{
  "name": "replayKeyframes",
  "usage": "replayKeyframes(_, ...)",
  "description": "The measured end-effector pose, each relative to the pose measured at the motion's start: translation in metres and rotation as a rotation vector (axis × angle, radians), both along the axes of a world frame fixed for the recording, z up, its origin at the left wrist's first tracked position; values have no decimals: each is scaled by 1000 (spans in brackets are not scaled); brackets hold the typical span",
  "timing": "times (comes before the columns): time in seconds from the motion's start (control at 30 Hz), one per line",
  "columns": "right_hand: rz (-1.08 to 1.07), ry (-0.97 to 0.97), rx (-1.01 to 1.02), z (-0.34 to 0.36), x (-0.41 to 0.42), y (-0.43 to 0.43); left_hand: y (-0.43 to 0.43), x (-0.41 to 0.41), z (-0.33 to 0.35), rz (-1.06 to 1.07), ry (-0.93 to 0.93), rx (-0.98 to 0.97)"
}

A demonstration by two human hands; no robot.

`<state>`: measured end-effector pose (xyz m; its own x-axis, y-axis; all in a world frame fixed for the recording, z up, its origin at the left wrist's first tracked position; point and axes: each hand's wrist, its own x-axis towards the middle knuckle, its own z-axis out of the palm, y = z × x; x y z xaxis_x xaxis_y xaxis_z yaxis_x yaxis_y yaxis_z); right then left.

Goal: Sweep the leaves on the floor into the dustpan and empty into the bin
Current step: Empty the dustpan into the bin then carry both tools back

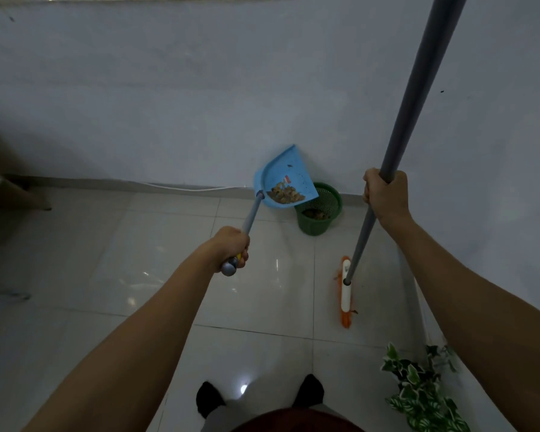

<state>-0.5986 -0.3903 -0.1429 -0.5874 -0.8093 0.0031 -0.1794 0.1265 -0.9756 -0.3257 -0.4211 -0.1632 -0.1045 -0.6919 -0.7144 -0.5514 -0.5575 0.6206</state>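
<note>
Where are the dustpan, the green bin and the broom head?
dustpan (296, 169): head view, bare blue inside of the pan.
green bin (315, 226): head view, front of its mesh wall.
broom head (345, 297): head view, white top strip.

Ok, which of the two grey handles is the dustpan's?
The shorter handle in the left hand, ending at the blue dustpan over the green bin; the right hand holds the broom pole.
</note>
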Motion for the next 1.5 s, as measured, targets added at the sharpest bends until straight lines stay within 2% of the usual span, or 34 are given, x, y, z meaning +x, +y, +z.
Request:
replayKeyframes(0.23, 49, 54, 51, -4, -22, -10, 17, -34, -39, -41, 9, -88)
replayKeyframes(0.37, 62, 67, 70, -4, -29, -13, 25, -46, -52, -56, -48, -131)
replayKeyframes(0.73, 58, 70, 112, -14, -50, -10, 26, -78, -74, -366, -394, -388)
replayKeyframes(0.87, 32, 35, 93, -16, -51, -8, 30, -83, -95, -439, -470, -445)
replayKeyframes(1.07, 53, 52, 67, -21, -49, -2, 41, -90, -122, -615, -683, -476)
replayKeyframes(1.5, 70, 9, 17, -38, -57, 2, 52, -100, -130, -675, -734, -554)
